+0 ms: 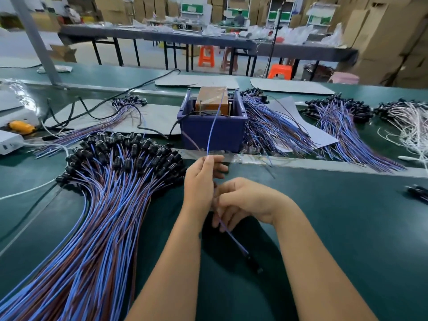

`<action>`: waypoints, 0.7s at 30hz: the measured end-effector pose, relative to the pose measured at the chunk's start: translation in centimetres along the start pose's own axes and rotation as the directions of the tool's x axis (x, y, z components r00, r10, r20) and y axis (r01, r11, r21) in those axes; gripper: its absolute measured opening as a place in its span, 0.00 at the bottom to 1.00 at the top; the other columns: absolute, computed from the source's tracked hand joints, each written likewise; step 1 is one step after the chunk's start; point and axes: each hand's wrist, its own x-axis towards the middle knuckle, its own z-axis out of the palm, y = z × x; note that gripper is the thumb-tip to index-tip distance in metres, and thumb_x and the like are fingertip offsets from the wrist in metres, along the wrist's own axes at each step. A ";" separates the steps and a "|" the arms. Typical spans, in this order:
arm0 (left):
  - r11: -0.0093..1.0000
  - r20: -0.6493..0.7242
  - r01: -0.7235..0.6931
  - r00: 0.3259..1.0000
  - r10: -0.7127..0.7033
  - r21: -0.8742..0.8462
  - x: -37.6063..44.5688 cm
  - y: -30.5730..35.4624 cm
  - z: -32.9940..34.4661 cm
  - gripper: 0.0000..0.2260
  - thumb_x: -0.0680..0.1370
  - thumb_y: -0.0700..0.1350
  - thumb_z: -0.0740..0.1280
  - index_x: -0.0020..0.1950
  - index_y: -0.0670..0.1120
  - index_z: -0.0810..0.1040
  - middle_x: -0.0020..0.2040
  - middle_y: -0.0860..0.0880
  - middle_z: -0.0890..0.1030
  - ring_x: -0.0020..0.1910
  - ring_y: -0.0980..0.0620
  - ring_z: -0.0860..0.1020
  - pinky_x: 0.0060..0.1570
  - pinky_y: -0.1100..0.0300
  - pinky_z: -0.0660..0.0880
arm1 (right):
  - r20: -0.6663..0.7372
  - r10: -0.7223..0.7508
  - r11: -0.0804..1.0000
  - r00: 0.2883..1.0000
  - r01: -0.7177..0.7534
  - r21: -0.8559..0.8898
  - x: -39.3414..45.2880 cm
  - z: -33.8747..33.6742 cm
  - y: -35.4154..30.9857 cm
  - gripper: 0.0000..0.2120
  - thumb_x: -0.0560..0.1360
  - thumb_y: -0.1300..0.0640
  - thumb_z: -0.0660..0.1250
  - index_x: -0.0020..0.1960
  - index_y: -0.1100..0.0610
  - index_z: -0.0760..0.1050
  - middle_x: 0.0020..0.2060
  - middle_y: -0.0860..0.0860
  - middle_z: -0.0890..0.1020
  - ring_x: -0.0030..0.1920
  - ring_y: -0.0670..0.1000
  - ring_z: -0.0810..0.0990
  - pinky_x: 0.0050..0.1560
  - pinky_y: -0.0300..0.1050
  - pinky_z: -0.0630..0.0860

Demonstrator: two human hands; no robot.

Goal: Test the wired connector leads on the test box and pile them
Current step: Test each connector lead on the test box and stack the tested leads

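Left hand (201, 179) pinches one blue wire (214, 126) between thumb and fingers, near the middle of the green worktop (347, 228). The wire rises from the pinch to the orange-brown test box (212, 98), which sits inside a dark blue bin (213, 133) at the worktop's far-middle. Right hand (245, 200), just beside the left, has its fingers curled round the same lead lower down; the lead runs on toward the near edge and ends in a black connector (253, 265) lying on the worktop.

Large pile of blue-and-brown leads (99, 205) with black connector heads fans across the left side, reaching the near-left corner. Smaller bundle (120, 117) lies at far left. Another pile (273, 128) lies just right of the bin, partly on a grey sheet (324, 137). Further bundles (335, 117) sit toward the far-right edge, white-wired leads (412, 126) beside them.
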 end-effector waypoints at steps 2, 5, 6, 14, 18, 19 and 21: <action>0.999 0.087 -0.003 0.996 -0.001 0.043 0.2 0.1 -1.1 0.16 0.84 0.41 0.58 0.43 0.46 0.82 0.37 0.50 0.82 0.36 0.55 0.77 0.39 0.62 0.74 | 0.008 -0.047 0.997 0.999 0.046 0.067 0.6 0.2 0.2 0.06 0.80 0.62 0.62 0.46 0.60 0.75 0.35 0.57 0.83 0.31 0.52 0.81 0.31 0.41 0.79; 0.994 0.298 0.112 0.949 -0.107 0.001 0.0 0.5 -2.1 0.14 0.84 0.46 0.58 0.50 0.48 0.84 0.39 0.48 0.83 0.24 0.51 0.72 0.22 0.63 0.71 | -0.221 -0.170 0.961 0.960 0.211 0.178 2.4 1.0 0.7 0.07 0.80 0.63 0.61 0.46 0.59 0.76 0.33 0.53 0.81 0.27 0.49 0.76 0.25 0.37 0.71; 0.990 0.324 0.140 0.937 -0.129 -0.012 -0.1 0.6 -2.0 0.14 0.84 0.47 0.58 0.54 0.48 0.83 0.41 0.47 0.83 0.21 0.50 0.71 0.20 0.63 0.70 | -0.299 -0.196 0.945 0.934 0.262 0.199 3.0 1.3 0.8 0.08 0.79 0.65 0.61 0.44 0.59 0.76 0.31 0.52 0.79 0.25 0.47 0.74 0.23 0.36 0.68; 0.998 0.048 0.051 0.998 -0.052 0.023 0.1 -0.6 -0.8 0.10 0.83 0.42 0.61 0.48 0.43 0.81 0.25 0.52 0.74 0.21 0.55 0.69 0.21 0.64 0.68 | -0.605 -0.219 0.906 0.765 0.390 0.164 5.2 2.2 1.5 0.10 0.80 0.61 0.63 0.44 0.62 0.80 0.28 0.53 0.75 0.25 0.46 0.71 0.23 0.37 0.66; 0.999 -0.025 0.037 0.999 -0.037 0.000 -0.1 -0.7 -0.8 0.10 0.81 0.41 0.64 0.42 0.46 0.82 0.28 0.52 0.77 0.24 0.57 0.72 0.23 0.64 0.69 | -0.653 -0.279 0.924 0.704 0.383 0.018 5.1 2.8 1.8 0.10 0.80 0.59 0.63 0.45 0.58 0.81 0.35 0.57 0.82 0.34 0.48 0.78 0.36 0.45 0.75; 0.999 -0.048 0.032 0.998 -0.033 -0.020 -0.2 -0.6 -0.9 0.10 0.81 0.41 0.64 0.42 0.46 0.82 0.30 0.51 0.78 0.27 0.56 0.74 0.26 0.63 0.72 | -0.671 -0.295 0.925 0.680 0.379 -0.023 5.0 2.9 1.9 0.10 0.80 0.58 0.63 0.45 0.57 0.81 0.35 0.53 0.83 0.34 0.46 0.77 0.37 0.44 0.75; 1.000 -0.107 0.008 0.994 -0.010 -0.016 -0.1 -0.5 -1.1 0.10 0.81 0.42 0.63 0.44 0.46 0.82 0.35 0.50 0.81 0.36 0.54 0.79 0.38 0.58 0.78 | -0.721 -0.310 0.927 0.620 0.364 -0.086 4.8 2.8 2.0 0.11 0.80 0.59 0.63 0.41 0.56 0.79 0.32 0.47 0.80 0.32 0.43 0.74 0.36 0.41 0.72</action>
